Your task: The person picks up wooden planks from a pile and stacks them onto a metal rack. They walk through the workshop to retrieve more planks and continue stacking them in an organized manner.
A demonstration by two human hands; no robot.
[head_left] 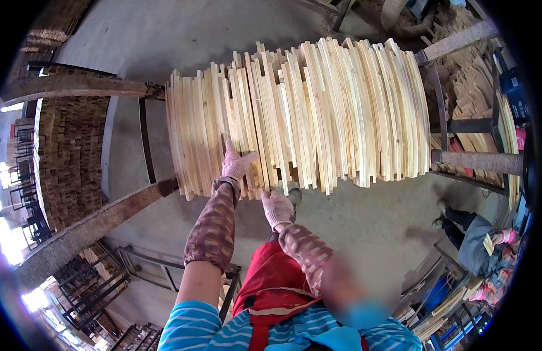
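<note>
A wide row of pale wooden strips point(341, 111) lies side by side in front of me, their near and far ends uneven. My left hand point(237, 162), in a pink knit glove, rests on the left-centre strips with its index finger stretched forward and its thumb out to the right. My right hand point(277, 209), gloved alike, is at the near ends of the strips, just right of and nearer than the left. Its fingers look bent together against those ends; what they hold, if anything, is hidden. Patterned sleeve covers wrap both forearms.
Rusty metal bars point(83, 231) extend from the row's left side, and more bars point(482, 161) from its right. A tall stack of wood point(72, 152) stands at left. Loose wood pieces point(473, 88) pile up at far right. Another person point(484, 245) is at lower right.
</note>
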